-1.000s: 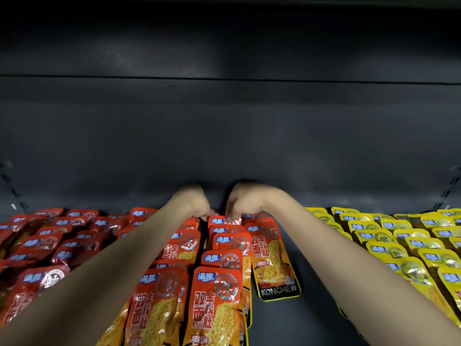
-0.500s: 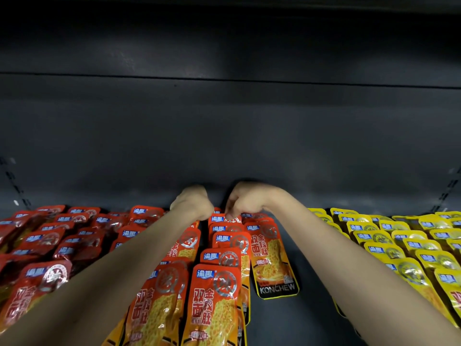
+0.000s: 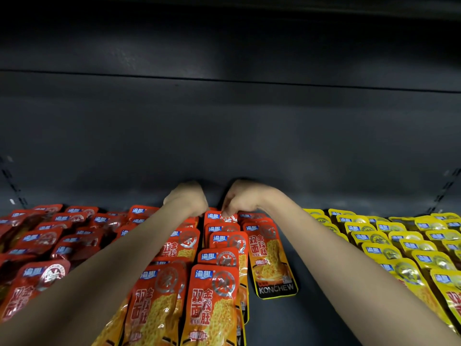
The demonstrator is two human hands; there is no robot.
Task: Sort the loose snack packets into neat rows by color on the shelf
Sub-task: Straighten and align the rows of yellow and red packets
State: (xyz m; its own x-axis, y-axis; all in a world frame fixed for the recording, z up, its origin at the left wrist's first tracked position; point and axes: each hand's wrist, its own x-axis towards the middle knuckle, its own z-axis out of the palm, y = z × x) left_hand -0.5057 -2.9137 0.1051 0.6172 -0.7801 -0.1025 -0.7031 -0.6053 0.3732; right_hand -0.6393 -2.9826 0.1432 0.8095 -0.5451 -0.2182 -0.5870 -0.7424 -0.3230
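mostly sorted. orange packets [image 3: 212, 303] in middle rows; dark red packets [image 3: 42, 245] left of them, looser; yellow packets [image 3: 399, 248] right, tidy. right hand [image 3: 239, 199] pinches rearmost orange packet [image 3: 219, 217]; left hand [image 3: 187, 199] curled beside it, grip unclear.

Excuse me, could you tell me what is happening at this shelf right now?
A person is tidying snack packets on a dark shelf. Both hands reach to the back of the orange packets: the right hand pinches the rearmost orange packet, the left hand curls beside it. Red packets lie left, yellow packets right.
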